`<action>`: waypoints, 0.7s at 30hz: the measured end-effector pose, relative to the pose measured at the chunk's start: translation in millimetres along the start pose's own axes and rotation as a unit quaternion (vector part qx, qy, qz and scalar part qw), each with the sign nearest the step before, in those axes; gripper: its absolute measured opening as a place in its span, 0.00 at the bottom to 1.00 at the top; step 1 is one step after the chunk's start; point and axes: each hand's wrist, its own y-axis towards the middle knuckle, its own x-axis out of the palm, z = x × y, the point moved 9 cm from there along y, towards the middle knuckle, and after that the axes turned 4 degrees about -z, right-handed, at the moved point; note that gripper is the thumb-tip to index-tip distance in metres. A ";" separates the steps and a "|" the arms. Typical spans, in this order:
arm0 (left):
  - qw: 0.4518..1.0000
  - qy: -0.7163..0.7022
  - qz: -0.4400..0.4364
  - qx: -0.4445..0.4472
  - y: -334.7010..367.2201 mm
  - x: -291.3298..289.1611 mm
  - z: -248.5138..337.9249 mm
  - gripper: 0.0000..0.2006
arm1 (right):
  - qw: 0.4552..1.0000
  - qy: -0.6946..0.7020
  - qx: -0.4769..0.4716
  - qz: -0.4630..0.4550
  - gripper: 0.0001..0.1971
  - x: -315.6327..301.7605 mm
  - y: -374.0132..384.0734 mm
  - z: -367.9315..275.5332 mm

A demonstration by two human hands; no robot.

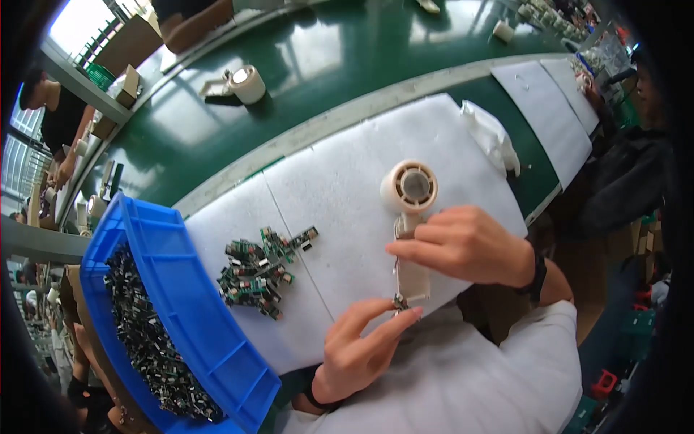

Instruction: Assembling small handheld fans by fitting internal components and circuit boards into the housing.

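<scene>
The small cream fan [409,217], a hand-held kind with a round grilled head and a straight handle, lies on the white foam pad [347,181] that covers the workbench, its head pointing away from the person and its handle toward them. The right hand [463,242] rests over the upper handle, fingers curled around it just below the head, so it is closed on the fan. The left hand [361,347] pinches a small circuit board [400,301] between thumb and forefinger at the open bottom end of the handle; the board touches the handle's end, though whether it is partly seated inside cannot be told. The fan looks like a thin hollow plastic shell, light and stiff, smooth enough to slide on the foam, so the handle just under the head seems the sound place to steady it; the grille looks more breakable. The board appears tiny, rigid and delicate, best held by its edges, as it is. To the left on the pad lies a loose heap of green boards [262,271], and beyond it a blue bin [181,289] filled with dark small parts. A crumpled white cloth [491,134] sits at the pad's far right, and a roll of tape [248,83] rests on the green belt [340,50] behind.
</scene>
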 end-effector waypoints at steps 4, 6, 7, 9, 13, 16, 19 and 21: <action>0.999 -0.039 0.029 0.012 -1.9 -5.4 3.1 0.21 | 0.998 0.060 0.006 0.008 0.11 -5.1 -3.7 -13.3; 0.996 -0.071 0.045 -0.007 -3.1 -15.5 -0.6 0.19 | 0.996 0.086 0.007 0.013 0.09 -1.3 -2.6 -25.8; 0.994 -0.089 0.052 -0.018 -3.0 -16.7 -1.8 0.19 | 0.993 0.120 0.016 0.012 0.09 0.9 -5.2 -28.9; 0.995 -0.072 0.064 -0.028 -5.2 -15.1 -1.3 0.16 | 0.989 0.143 0.023 0.013 0.08 5.5 -8.7 -35.1; 0.991 -0.040 0.096 -0.082 -10.4 -13.8 -12.3 0.13 | 0.981 0.153 0.084 0.080 0.07 15.7 -12.8 -27.3; 0.985 -0.038 0.133 -0.105 -12.8 -16.8 -22.8 0.14 | 0.959 0.202 0.131 0.147 0.08 24.1 -20.1 -19.8; 0.954 -0.153 0.188 -0.174 -20.7 -18.8 -44.2 0.15 | 0.946 0.232 0.170 0.151 0.09 29.1 -17.3 -20.1; 0.962 -0.141 0.166 -0.163 -16.2 -19.6 -38.5 0.15 | 0.938 0.246 0.194 0.150 0.09 31.9 -19.8 -20.2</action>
